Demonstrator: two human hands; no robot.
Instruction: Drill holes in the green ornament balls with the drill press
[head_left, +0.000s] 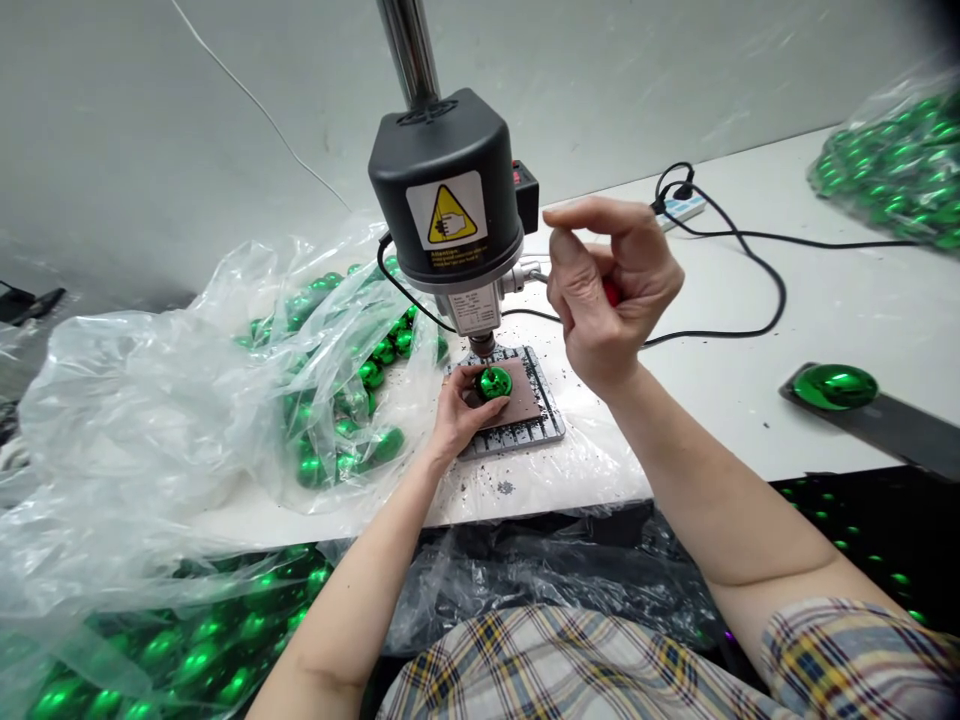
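1. The left hand (466, 408) curls its fingers around a shiny green ball (495, 383), which sits on a brown pad (523, 397) under a bench drill's chuck (481, 345), lower centre.
2. The right hand (609, 285), raised right of centre, pinches a small red object (613, 292) between thumb and fingers.

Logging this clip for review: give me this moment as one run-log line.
left hand: holds green ball under bench drill | right hand: raised, holding small red item

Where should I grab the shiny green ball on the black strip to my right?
Probably around its widest part, fingers coming from above: the green ball is smooth and round, and the black strip blocks its underside.
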